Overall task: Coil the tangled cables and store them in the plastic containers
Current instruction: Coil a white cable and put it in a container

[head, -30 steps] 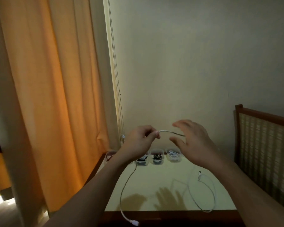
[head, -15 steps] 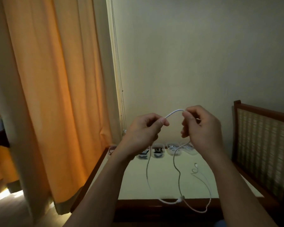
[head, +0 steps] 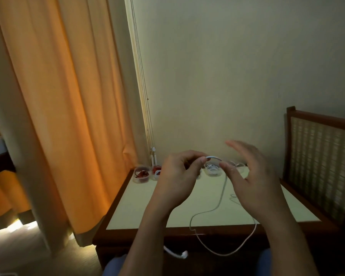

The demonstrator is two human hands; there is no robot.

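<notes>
The right hand (head: 255, 184), which half a second ago was clenched on the cable, has let go: its fingers are now spread and straight, blurred with motion, the thumb tip at the end of the short arc of white cable (head: 213, 157); whether it touches cannot be told. The left hand (head: 179, 176) pinches that arc between thumb and forefinger, above the far half of the table (head: 127, 206). From the hands the cable drops to the cream tabletop, runs over the dark wooden front rim, loops below it, and ends in a white plug hanging just under the edge. A row of clear plastic containers (head: 141, 174) stands along the table's back edge by the wall (head: 227, 66); the leftmost hold reddish coils, another holds white cable. The left hand hides the middle of the row, and the right hand covers part of the cable lying on the top. An orange curtain (head: 58, 96) hangs at left with thin blind cords (head: 145, 92) beside it; a woven chair back (head: 323, 156) stands at right.
</notes>
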